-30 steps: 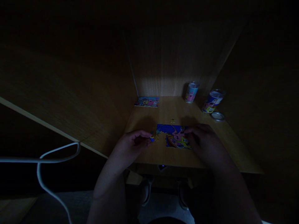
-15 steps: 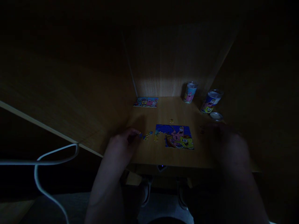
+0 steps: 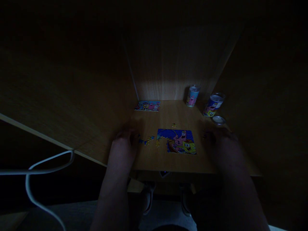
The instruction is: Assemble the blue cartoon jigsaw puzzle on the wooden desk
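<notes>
A partly joined cartoon jigsaw puzzle [image 3: 182, 141] lies on the wooden surface, with a gap at its lower left. Several loose puzzle pieces [image 3: 147, 141] lie in a row left of it. My left hand [image 3: 124, 142] is at the left end of that row, its fingers curled, with a small blue puzzle piece [image 3: 139, 136] at the fingertips. On the other side, my right hand [image 3: 222, 142] is low over the surface by some dark pieces [image 3: 204, 134]. Deep shadow hides its fingers. A single yellowish piece [image 3: 174, 125] lies just beyond the puzzle.
Two clear-topped cartoon cans, one pink and blue [image 3: 192, 96] and one blue and yellow [image 3: 212, 105], stand at the back right. A round lid [image 3: 218, 120] lies near them. A picture card [image 3: 147, 106] lies back left. Wooden walls enclose the surface; a white cable [image 3: 50, 170] hangs left.
The view has shifted slightly, so the things appear a little further left. My left hand has drawn back slightly from the loose row. My right hand has moved closer to the dark pieces.
</notes>
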Demonstrator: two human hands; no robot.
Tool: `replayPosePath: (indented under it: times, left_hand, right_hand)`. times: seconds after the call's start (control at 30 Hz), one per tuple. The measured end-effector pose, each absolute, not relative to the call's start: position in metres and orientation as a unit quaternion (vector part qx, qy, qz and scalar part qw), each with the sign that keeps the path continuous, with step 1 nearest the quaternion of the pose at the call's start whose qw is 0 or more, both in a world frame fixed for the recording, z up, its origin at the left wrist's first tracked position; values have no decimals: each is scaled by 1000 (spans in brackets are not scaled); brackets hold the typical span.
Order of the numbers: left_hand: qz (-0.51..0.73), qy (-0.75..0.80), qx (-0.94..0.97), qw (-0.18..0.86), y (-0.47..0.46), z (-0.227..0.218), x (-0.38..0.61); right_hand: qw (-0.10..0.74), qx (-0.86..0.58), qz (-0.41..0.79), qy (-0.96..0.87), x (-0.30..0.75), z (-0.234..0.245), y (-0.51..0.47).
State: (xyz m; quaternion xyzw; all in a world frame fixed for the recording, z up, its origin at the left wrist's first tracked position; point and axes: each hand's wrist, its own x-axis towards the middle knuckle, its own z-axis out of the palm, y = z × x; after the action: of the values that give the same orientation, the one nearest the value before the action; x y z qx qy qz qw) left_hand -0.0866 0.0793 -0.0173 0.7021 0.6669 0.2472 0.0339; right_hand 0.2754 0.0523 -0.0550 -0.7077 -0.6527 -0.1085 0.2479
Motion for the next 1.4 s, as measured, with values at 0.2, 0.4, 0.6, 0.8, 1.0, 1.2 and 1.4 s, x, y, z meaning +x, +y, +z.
replayPosePath:
  times: [0.2, 0.4, 0.6, 0.8, 1.0, 1.2, 1.4]
  left_hand:
    - [307, 606, 734, 9, 77, -11, -65]
    - [252, 494, 830, 56, 98, 9, -15]
    - [107, 471, 875, 42, 140, 23, 28]
    - [60, 459, 885, 59, 161, 19, 45]
    - [72, 464, 878, 92, 173, 9, 38]
    - [110, 474, 867, 106, 179, 1, 35]
    - [206, 485, 848, 65, 153, 22, 28]
  right_hand:
    - [268, -688, -111, -665, 274, -54, 55]
    - [267, -679, -111, -674, 272, -53, 56]
    - [298, -670, -105, -672, 270, -53, 56]
    - [317, -684, -83, -652, 270, -51, 54]
    - [276, -786, -100, -544, 275, -50, 49]
    - [196, -800, -91, -559, 269, -43, 49]
    - [173, -801, -92, -565, 269, -43, 49]
